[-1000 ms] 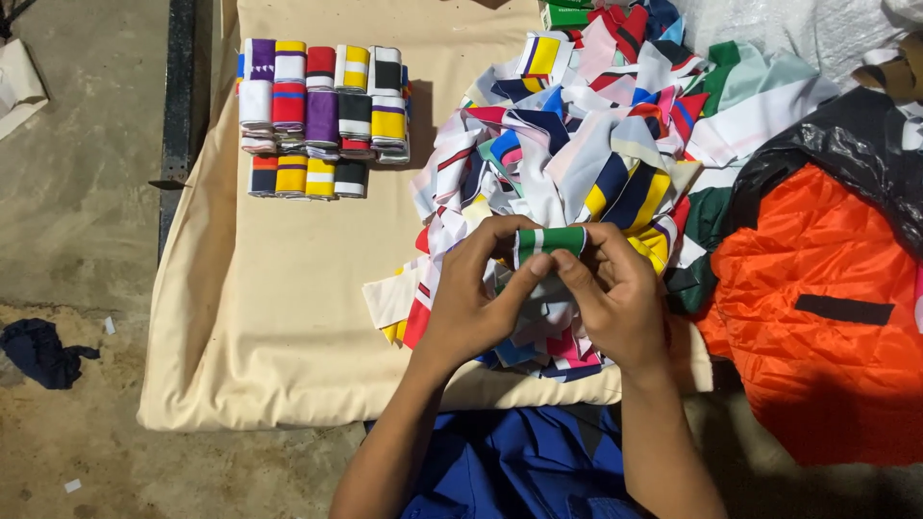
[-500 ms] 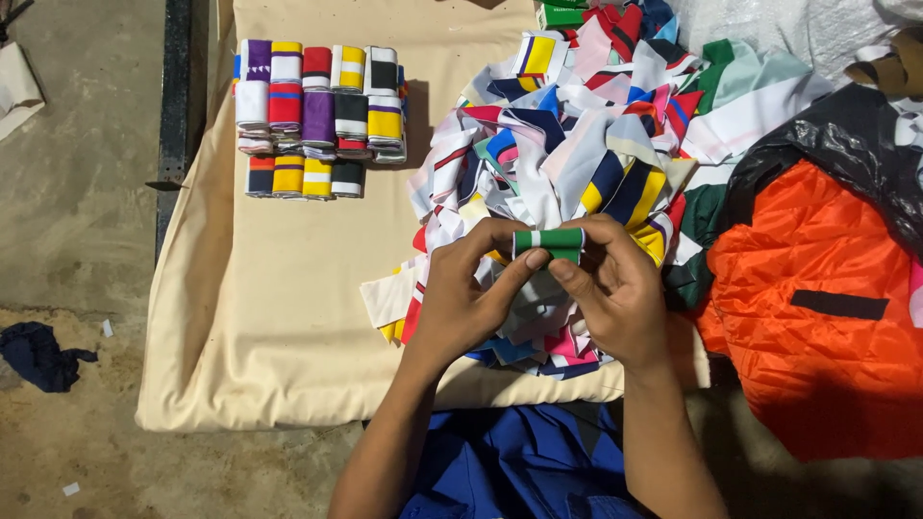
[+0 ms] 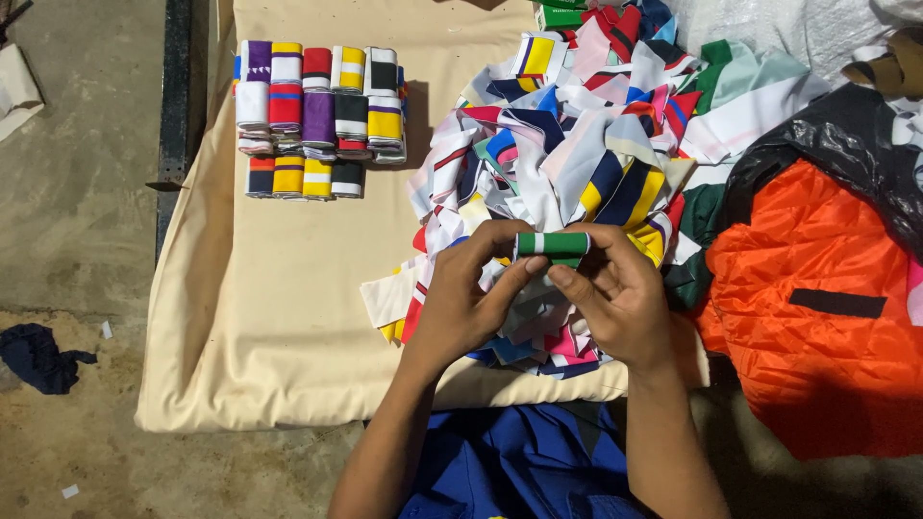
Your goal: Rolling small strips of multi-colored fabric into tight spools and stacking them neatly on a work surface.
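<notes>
Both hands hold one small folded strip of green cloth with a white band, level and just above the heap. My left hand grips its left end with thumb and fingers. My right hand pinches its right end, thumb underneath. Beneath the hands lies a loose heap of striped cloth strips in white, blue, yellow, red and pink. At the far left of the cream cloth pad stand neat rows of folded striped strips.
An orange quilted fabric piece with a black plastic sheet lies at the right. Blue clothing covers my lap. A dark metal bar runs along the pad's left side. A dark rag lies on the concrete floor.
The green and white strip stays between both hands and has been drawn slightly upward; the fingers have shifted along it, tightening the fold.
</notes>
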